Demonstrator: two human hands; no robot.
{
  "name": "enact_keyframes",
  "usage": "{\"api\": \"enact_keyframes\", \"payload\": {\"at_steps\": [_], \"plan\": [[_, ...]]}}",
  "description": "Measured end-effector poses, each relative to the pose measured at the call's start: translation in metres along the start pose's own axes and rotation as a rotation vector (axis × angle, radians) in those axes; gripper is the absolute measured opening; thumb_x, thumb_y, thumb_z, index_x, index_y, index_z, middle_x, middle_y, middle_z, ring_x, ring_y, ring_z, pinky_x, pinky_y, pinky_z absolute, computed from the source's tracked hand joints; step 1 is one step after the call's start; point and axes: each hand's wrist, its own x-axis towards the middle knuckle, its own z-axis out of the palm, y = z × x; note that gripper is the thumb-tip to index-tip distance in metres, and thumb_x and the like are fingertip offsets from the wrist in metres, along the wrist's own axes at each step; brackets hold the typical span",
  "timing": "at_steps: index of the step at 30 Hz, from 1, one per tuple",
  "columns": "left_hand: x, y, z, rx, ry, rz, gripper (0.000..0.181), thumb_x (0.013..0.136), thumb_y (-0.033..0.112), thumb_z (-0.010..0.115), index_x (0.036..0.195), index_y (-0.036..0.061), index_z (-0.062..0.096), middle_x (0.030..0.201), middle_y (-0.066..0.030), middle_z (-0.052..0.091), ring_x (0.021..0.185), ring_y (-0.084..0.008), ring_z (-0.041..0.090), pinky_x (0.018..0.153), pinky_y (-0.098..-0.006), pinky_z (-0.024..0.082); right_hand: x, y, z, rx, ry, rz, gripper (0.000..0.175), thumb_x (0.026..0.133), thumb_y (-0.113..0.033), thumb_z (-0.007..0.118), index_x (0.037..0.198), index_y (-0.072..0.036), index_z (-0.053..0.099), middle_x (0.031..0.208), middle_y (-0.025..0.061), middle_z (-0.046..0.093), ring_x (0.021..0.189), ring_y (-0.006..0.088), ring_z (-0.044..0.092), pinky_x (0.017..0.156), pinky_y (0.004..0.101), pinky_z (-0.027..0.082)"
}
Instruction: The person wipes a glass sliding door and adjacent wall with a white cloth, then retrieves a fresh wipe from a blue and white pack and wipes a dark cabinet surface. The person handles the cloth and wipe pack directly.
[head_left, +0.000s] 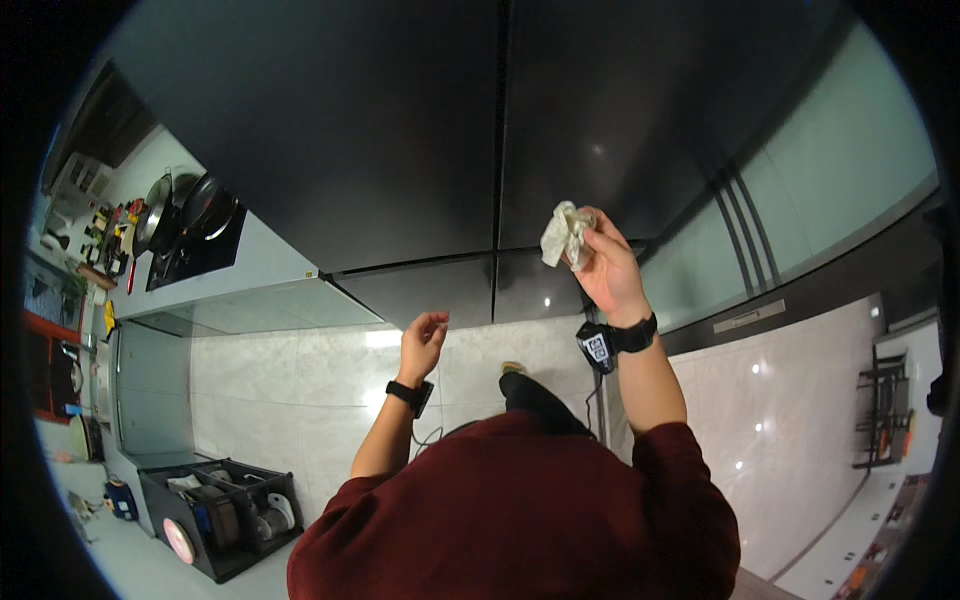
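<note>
My right hand (611, 266) holds a crumpled whitish cloth or wipe (564, 234) between thumb and fingers, in front of the dark glossy doors of a tall cabinet or refrigerator (390, 135). Whether the cloth touches the door surface, I cannot tell. Lower and to the left, my left hand (424, 345) hangs over the pale tiled floor with its fingers loosely curled and nothing visible in it. Both wrists bear black straps with small devices.
Counter (277, 259) at left carries a black hob (217, 251) with pans (206, 206) and bottles beyond. An open black rack (225, 517) stands at lower left. A sliding glass door (810, 202) is on the right, with dark chairs (881, 412) beyond.
</note>
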Motion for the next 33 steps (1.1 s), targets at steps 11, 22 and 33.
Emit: {"api": "enact_keyframes", "payload": {"at_steps": [11, 22, 33], "plan": [[0.061, 0.01, -0.081, -0.003, 0.237, 0.128, 0.024, 0.091, -0.001, 0.057, 0.115, -0.0001, 0.062, 0.112, -0.01, 0.066, 0.097, -0.0168, 0.064, 0.085, -0.0288, 0.051, 0.065, -0.01, 0.001, -0.171, -0.065, -0.218, 0.02, 0.094, 0.0, 0.052, 0.113, -0.006, 0.056, 0.111, 0.0063, 0.06, 0.1, 0.0153, 0.058, 0.088, 0.0296, 0.048], [0.095, 0.051, -0.26, 0.058, 0.605, 0.201, 0.031, 0.088, 0.002, 0.061, 0.119, 0.0, 0.06, 0.115, -0.0115, 0.065, 0.094, -0.0182, 0.065, 0.083, -0.0288, 0.051, 0.078, 0.061, 0.067, -0.658, -0.051, -0.389, 0.012, 0.088, 0.0, 0.059, 0.1, -0.003, 0.057, 0.118, 0.0125, 0.057, 0.102, 0.0167, 0.055, 0.091, 0.0301, 0.043], [-0.059, 0.089, -0.342, -0.075, 0.455, 0.046, 0.03, 0.09, 0.006, 0.064, 0.12, 0.0048, 0.061, 0.106, -0.0069, 0.066, 0.09, -0.0134, 0.064, 0.078, -0.0279, 0.052, 0.126, 0.397, 0.257, -0.389, -0.621, 0.533, 0.015, 0.087, 0.007, 0.059, 0.099, -0.001, 0.063, 0.115, 0.0084, 0.056, 0.101, 0.0161, 0.058, 0.092, 0.0295, 0.045]]}}
